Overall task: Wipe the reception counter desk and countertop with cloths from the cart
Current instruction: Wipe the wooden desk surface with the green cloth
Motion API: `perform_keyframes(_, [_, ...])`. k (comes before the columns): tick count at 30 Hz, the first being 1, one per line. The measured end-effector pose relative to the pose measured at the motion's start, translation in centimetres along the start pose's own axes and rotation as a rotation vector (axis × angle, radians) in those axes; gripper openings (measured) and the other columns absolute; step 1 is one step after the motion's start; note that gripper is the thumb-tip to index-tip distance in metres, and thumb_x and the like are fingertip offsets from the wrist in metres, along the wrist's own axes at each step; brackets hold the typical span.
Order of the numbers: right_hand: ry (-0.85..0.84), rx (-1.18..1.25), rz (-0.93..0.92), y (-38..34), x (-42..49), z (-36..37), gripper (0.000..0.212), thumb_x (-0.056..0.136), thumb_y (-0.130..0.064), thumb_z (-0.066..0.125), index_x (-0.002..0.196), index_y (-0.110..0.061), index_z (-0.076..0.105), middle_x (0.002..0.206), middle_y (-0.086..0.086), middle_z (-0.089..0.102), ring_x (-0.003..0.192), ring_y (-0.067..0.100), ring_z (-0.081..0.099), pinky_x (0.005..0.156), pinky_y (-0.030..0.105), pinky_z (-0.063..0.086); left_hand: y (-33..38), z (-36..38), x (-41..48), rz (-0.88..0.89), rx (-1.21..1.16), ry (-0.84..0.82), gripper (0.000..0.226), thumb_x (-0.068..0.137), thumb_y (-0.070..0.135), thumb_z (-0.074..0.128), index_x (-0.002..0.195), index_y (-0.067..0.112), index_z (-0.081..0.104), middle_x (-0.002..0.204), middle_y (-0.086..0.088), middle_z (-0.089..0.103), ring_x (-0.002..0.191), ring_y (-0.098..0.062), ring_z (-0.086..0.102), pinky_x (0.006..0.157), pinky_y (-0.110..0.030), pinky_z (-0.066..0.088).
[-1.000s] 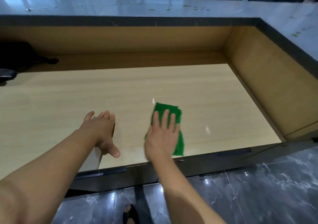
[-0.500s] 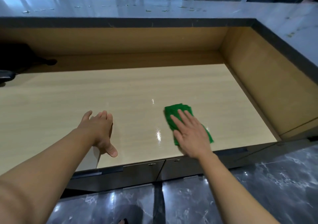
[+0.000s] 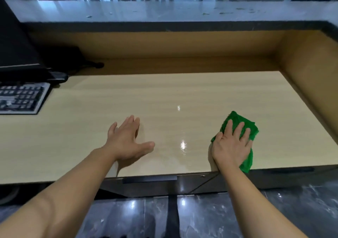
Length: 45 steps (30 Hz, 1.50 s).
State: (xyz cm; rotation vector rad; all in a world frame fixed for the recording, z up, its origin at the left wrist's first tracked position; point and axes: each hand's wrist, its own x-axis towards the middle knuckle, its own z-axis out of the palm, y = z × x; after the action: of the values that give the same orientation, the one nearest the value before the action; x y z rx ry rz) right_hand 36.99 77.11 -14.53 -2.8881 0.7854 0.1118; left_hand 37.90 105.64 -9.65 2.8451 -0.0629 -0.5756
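Green cloth pressed flat on counter under spread right hand, lower right; left hand held open, empty, at centre.

Both forearms are bare from the lower frame edge up to the wrists, with no sleeve showing on either. The left hand wears no glove, ring, watch or band, and its fingers are slim with short nails. The right hand is likewise ungloved and unadorned, knuckles and tendons plainly outlined across its back.
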Motion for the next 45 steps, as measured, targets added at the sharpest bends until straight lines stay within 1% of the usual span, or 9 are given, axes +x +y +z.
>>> perform_keyframes(6, [-0.074,0.012,-0.154,-11.3,-7.9,1.8,0.058,0.103,-0.037,0.018,0.155,-0.025,-0.007,0.162,0.010,-0.010,0.149,0.032,-0.007,0.119,0.048,0.002,-7.6,-2.1,-1.8,-0.252,-0.098,0.149,0.039,0.098,0.044,0.034,0.124,0.018,0.045,0.121,-0.001,0.058,0.124,-0.023,0.047,0.106,-0.037,0.020])
perform_keyframes(10, [-0.135,0.028,-0.468,-17.7,-13.1,3.5,0.057,0.102,-0.036,0.023,0.155,-0.025,0.005,0.162,0.011,-0.003,0.149,0.034,-0.002,0.119,0.051,0.002,-9.1,-1.9,-1.9,-0.250,-0.027,0.144,0.043,0.103,0.034,0.024,0.141,0.018,0.036,0.125,-0.005,0.061,0.120,-0.024,0.050,0.104,-0.032,0.021])
perform_keyframes(13, [-0.197,0.019,-0.780,-20.2,-15.4,4.4,0.057,0.091,-0.039,0.029,0.144,-0.025,0.045,0.153,0.012,0.036,0.141,0.036,0.033,0.112,0.053,0.030,-10.3,-2.0,-1.1,-0.203,0.051,0.153,0.031,0.103,0.029,0.023,0.123,0.017,0.044,0.101,-0.002,0.063,0.103,-0.023,0.056,0.097,-0.033,0.026])
perform_keyframes(18, [-0.199,-0.097,-1.103,-17.8,-10.8,3.5,0.061,0.093,-0.045,0.015,0.152,-0.031,0.025,0.161,0.003,0.015,0.149,0.028,0.010,0.118,0.046,0.008,-11.0,-2.0,-0.4,-0.206,0.145,0.107,0.024,0.100,0.025,0.026,0.115,0.018,0.044,0.104,-0.003,0.067,0.106,-0.023,0.060,0.105,-0.036,0.025])
perform_keyframes(21, [-0.153,-0.142,-0.992,-14.4,-6.2,2.3,0.059,0.095,-0.049,0.007,0.153,-0.037,0.004,0.161,-0.005,-0.008,0.149,0.019,-0.010,0.121,0.039,-0.004,-11.2,-2.0,-0.1,-0.197,0.154,0.105,0.016,0.098,0.020,0.027,0.104,0.020,0.041,0.098,0.002,0.066,0.103,-0.020,0.061,0.110,-0.037,0.020])
perform_keyframes(25, [-0.087,-0.121,-0.712,-9.4,-0.4,0.9,0.074,0.083,-0.057,-0.008,0.153,-0.035,0.003,0.161,-0.006,-0.005,0.150,0.018,-0.005,0.122,0.037,0.006,-11.3,-2.2,0.1,-0.181,0.152,0.104,0.018,0.098,0.021,0.026,0.101,0.019,0.044,0.095,0.003,0.062,0.103,-0.019,0.058,0.111,-0.037,0.019])
perform_keyframes(34, [-0.064,-0.039,-0.215,-13.2,-0.1,1.0,0.057,0.102,-0.037,0.020,0.156,-0.029,0.000,0.163,0.006,-0.006,0.150,0.029,-0.005,0.121,0.044,0.004,-11.9,-2.4,0.6,-0.126,0.143,0.129,0.014,0.097,0.025,0.034,0.085,0.021,0.040,0.072,0.006,0.047,0.094,-0.020,0.054,0.114,-0.035,0.017])
perform_keyframes(40, [-0.108,-0.078,-0.645,-23.6,-7.5,3.1,0.058,0.102,-0.039,0.022,0.155,-0.031,-0.001,0.162,0.005,-0.010,0.149,0.028,-0.011,0.120,0.046,-0.001,-12.6,-3.2,1.5,-0.127,0.141,0.100,0.023,0.095,0.022,0.037,0.072,0.022,0.039,0.070,0.008,0.047,0.082,-0.017,0.049,0.116,-0.035,0.012])
perform_keyframes(45, [-0.239,-0.131,-1.063,-25.5,-9.4,3.4,0.055,0.104,-0.038,0.023,0.154,-0.035,0.001,0.162,-0.001,-0.012,0.148,0.023,-0.016,0.121,0.042,-0.007,-12.0,-3.9,1.5,-0.130,0.155,0.036,0.014,0.094,0.025,0.040,0.081,0.025,0.046,0.083,0.009,0.053,0.104,-0.014,0.057,0.117,-0.037,0.007])
